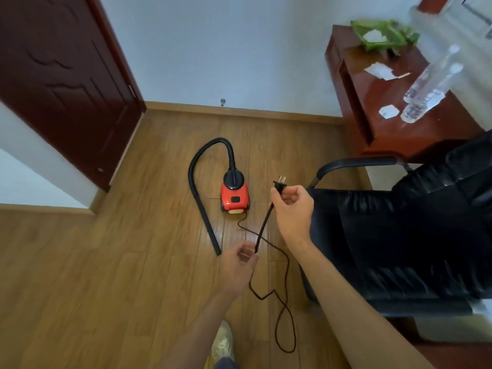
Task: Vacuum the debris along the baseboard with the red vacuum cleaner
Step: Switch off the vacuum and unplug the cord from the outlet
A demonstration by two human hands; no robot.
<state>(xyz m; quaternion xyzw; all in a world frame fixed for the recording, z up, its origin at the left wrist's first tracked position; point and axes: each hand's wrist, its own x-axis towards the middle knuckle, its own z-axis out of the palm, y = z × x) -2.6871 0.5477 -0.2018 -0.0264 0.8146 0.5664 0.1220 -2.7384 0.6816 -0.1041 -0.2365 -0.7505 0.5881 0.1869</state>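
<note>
The small red vacuum cleaner stands on the wood floor in the middle of the room. Its black hose arcs up and left, then lies along the floor with its end toward me. A thin black power cord runs from the vacuum's near end and loops across the floor. My right hand grips the cord's black plug, prongs pointing up. My left hand holds the cord lower down, fingers curled round it. The baseboard runs along the far wall; debris there is too small to tell.
A dark red door stands at the left. A black chair sits close on the right, beside a red-brown desk carrying clear bottles, paper scraps and a green item. My shoe shows at the bottom.
</note>
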